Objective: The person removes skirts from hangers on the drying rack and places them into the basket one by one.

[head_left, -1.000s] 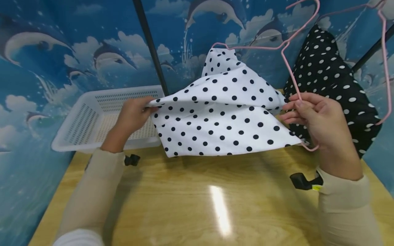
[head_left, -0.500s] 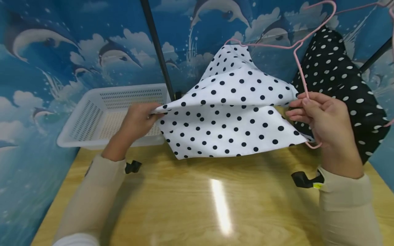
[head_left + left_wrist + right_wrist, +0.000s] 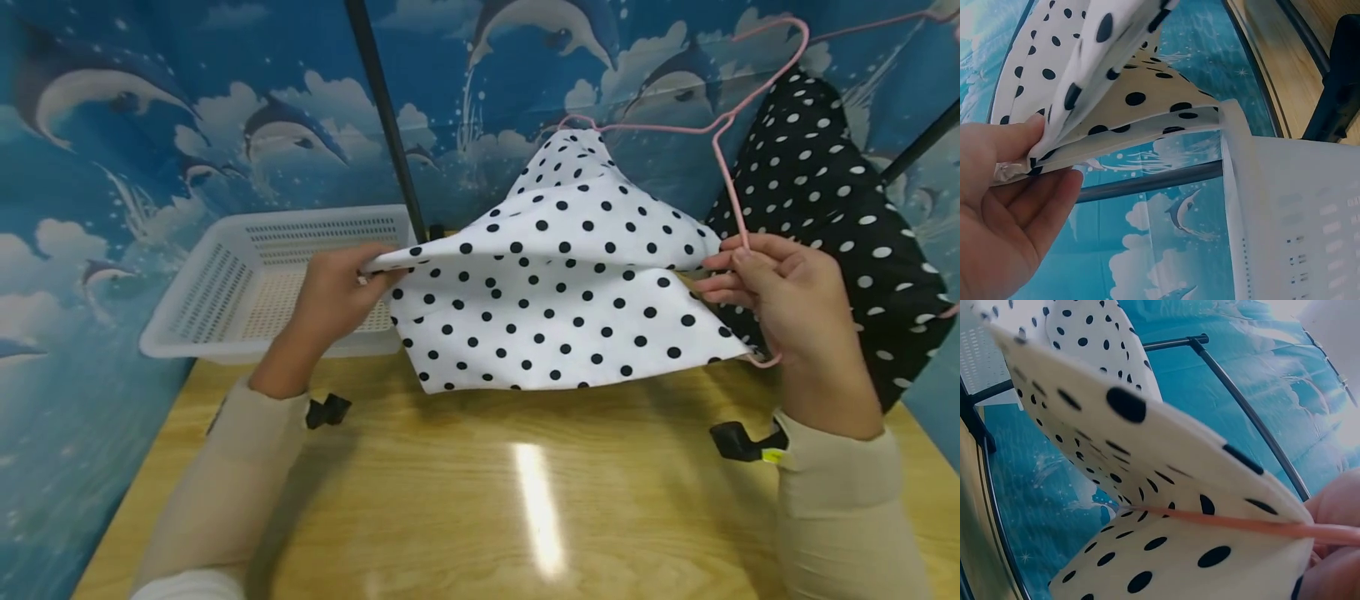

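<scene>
A white cloth with black polka dots (image 3: 555, 308) hangs over a pink hanger (image 3: 660, 128), draped in a loose fold in front of me. My left hand (image 3: 330, 300) pinches the cloth's left edge between thumb and fingers; the left wrist view shows the doubled cloth edge (image 3: 1054, 140) at the fingertips. On the other side my right hand (image 3: 795, 308) pinches the hanger's side wire, close to the cloth's right edge. In the right wrist view the pink hanger wire (image 3: 1229, 522) runs between two layers of the cloth.
A white perforated basket (image 3: 176, 287) stands behind my left hand. At the right, a black cloth with white dots (image 3: 862, 233) hangs on another pink hanger. Dark rack poles (image 3: 382, 108) rise behind, before a dolphin-print curtain (image 3: 285, 50). Below lies the wooden table (image 3: 435, 500).
The hanger and cloth have shifted slightly to the right, and the hanger's hook dips lower than half a second ago. Both hands keep their pinches, and the head view has turned a little.
</scene>
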`<state>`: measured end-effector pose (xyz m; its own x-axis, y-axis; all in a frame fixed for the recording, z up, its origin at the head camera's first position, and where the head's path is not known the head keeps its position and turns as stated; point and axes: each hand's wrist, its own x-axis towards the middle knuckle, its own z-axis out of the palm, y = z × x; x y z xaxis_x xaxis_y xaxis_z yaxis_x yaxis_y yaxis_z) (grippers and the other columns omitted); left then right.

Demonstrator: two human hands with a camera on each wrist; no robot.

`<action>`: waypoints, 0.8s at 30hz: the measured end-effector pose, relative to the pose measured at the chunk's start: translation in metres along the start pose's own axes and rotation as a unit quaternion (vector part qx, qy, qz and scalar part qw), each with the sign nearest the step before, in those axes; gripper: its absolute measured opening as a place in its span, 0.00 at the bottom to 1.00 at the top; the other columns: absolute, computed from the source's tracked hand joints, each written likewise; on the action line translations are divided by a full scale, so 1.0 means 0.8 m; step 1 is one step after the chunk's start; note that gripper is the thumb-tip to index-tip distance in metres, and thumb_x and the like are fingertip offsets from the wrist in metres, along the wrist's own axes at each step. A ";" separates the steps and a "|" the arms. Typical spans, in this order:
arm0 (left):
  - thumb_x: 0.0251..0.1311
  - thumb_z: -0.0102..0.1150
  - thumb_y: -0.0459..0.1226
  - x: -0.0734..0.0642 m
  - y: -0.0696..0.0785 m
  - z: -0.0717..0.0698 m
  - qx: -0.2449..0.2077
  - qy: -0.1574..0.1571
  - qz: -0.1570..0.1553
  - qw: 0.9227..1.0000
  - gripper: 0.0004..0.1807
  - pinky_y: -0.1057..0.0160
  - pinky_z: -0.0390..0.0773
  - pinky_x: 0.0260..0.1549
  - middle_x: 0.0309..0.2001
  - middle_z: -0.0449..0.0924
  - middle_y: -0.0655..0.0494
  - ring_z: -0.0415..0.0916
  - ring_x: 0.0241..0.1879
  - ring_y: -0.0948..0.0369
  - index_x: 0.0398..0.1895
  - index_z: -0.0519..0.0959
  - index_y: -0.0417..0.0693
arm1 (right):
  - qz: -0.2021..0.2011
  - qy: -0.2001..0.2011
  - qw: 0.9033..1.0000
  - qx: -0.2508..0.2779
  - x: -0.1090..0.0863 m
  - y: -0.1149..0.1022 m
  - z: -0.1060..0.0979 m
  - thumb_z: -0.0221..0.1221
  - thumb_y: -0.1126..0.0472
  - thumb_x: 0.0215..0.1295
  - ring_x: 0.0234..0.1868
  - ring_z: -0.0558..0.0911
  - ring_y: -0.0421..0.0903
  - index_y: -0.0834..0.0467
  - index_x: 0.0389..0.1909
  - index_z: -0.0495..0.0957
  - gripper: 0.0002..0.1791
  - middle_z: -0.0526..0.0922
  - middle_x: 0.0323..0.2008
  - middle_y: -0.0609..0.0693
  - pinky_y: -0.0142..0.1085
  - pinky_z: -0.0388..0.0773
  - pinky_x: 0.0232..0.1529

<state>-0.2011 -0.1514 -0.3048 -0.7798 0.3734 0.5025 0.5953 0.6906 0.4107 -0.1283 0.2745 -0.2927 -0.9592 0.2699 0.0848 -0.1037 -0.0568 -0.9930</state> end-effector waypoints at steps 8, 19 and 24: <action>0.60 0.65 0.30 0.006 -0.003 -0.009 -0.037 0.040 -0.005 0.999 0.08 0.66 0.65 0.21 0.35 0.86 0.46 0.66 0.19 0.60 0.42 0.85 0.38 | -0.004 -0.023 1.000 -0.015 -0.002 0.001 -0.010 0.54 0.59 0.70 0.29 0.87 0.42 0.69 0.48 0.70 0.16 0.86 0.32 0.49 0.30 0.83 0.31; 0.63 0.63 0.33 0.018 -0.005 -0.028 -0.059 0.078 -0.037 0.995 0.09 0.70 0.63 0.19 0.38 0.85 0.45 0.62 0.16 0.63 0.44 0.84 0.39 | -0.017 -0.030 0.998 -0.052 -0.005 0.003 -0.023 0.52 0.58 0.71 0.29 0.86 0.40 0.65 0.49 0.71 0.15 0.85 0.33 0.47 0.28 0.82 0.31; 0.64 0.62 0.35 0.023 -0.006 -0.033 -0.079 0.077 -0.070 0.991 0.10 0.70 0.64 0.19 0.39 0.84 0.45 0.63 0.16 0.63 0.44 0.84 0.39 | -0.016 -0.028 0.997 -0.064 -0.007 0.005 -0.027 0.52 0.57 0.71 0.29 0.86 0.39 0.64 0.48 0.72 0.14 0.85 0.33 0.46 0.28 0.82 0.30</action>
<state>-0.2131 -0.1644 -0.2771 -0.8252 0.1736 0.5375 0.5158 0.6192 0.5920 -0.1175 0.2934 -0.2988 -0.9694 0.2159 0.1169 -0.1031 0.0743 -0.9919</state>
